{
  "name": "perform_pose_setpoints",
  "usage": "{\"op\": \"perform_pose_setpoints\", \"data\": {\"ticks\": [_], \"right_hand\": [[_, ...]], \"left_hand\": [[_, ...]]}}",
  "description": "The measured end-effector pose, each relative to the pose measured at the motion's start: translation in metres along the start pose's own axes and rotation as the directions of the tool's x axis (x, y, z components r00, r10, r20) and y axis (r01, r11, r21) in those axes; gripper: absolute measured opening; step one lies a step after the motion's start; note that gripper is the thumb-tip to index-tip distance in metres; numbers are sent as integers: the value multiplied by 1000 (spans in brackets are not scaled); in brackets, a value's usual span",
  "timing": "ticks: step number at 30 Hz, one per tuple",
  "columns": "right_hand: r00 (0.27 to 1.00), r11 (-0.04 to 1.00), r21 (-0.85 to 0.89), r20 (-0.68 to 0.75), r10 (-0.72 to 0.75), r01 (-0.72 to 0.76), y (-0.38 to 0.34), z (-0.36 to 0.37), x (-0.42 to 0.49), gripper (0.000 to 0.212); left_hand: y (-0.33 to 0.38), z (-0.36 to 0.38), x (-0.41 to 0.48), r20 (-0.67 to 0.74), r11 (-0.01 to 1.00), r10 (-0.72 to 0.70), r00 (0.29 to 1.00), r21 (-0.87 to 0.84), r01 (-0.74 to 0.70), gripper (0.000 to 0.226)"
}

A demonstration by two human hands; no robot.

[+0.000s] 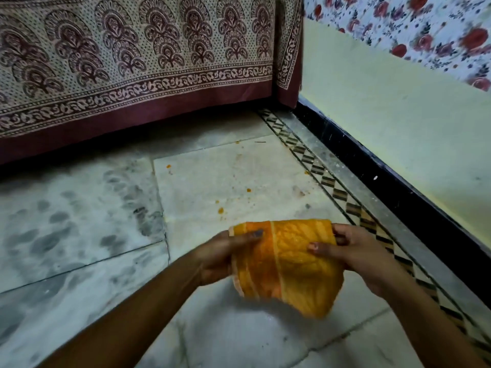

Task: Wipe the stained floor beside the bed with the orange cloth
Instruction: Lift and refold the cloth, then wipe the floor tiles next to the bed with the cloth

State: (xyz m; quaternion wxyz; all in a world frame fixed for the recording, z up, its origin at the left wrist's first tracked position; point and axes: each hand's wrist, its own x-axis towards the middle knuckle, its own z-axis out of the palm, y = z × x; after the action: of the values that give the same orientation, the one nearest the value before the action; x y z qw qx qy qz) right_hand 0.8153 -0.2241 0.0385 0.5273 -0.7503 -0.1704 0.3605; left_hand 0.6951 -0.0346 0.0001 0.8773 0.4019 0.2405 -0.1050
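**Cloth held up over the spotted marble**

The bed (132,62), draped in a maroon block-print cover, fills the far side. Pale marble floor (79,235) spreads below it, running to a black skirting (372,166) under a cream wall (398,128). The orange cloth (289,264) hangs bunched above the floor, near the person. The left hand (220,258) grips its left edge and the right hand (356,256) its right, fingers curled round the fabric. Small orange stains (220,210) dot the tile just beyond.
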Motion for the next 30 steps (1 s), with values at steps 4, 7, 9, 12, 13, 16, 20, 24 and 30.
{"op": "perform_pose_setpoints", "data": {"ticks": [4,7,9,12,13,16,20,24,30], "right_hand": [[990,988,151,-144,-2,24,7,-1,6,66],[994,993,-61,-33,-103,101,-4,2,15,112],[981,864,-464,89,-175,196,-12,5,24,109],[911,458,-838,106,-398,298,-41,7,37,54],[876,349,-881,134,-463,319,-54,6,41,42],[756,217,-894,179,-630,393,-98,6,48,33],[723,61,-836,432,-539,545,-144,15,53,45],[792,17,-792,608,-59,610,-147,34,63,69],[842,-7,-847,529,104,532,-66,104,129,62]], "left_hand": [[23,2,-1,-196,982,-3,981,184,40,41],[47,0,-5,-259,960,80,962,278,-5,93],[71,10,-13,-246,890,142,959,456,-15,113],[104,28,-25,-98,318,205,974,948,29,103],[115,32,-27,-56,47,215,975,998,47,92],[145,37,-37,68,-300,410,910,952,64,64],[172,13,-61,234,-459,588,774,885,81,58],[162,-40,-74,237,-472,530,814,880,51,58],[97,-136,-46,78,-364,414,907,927,87,31]]}}
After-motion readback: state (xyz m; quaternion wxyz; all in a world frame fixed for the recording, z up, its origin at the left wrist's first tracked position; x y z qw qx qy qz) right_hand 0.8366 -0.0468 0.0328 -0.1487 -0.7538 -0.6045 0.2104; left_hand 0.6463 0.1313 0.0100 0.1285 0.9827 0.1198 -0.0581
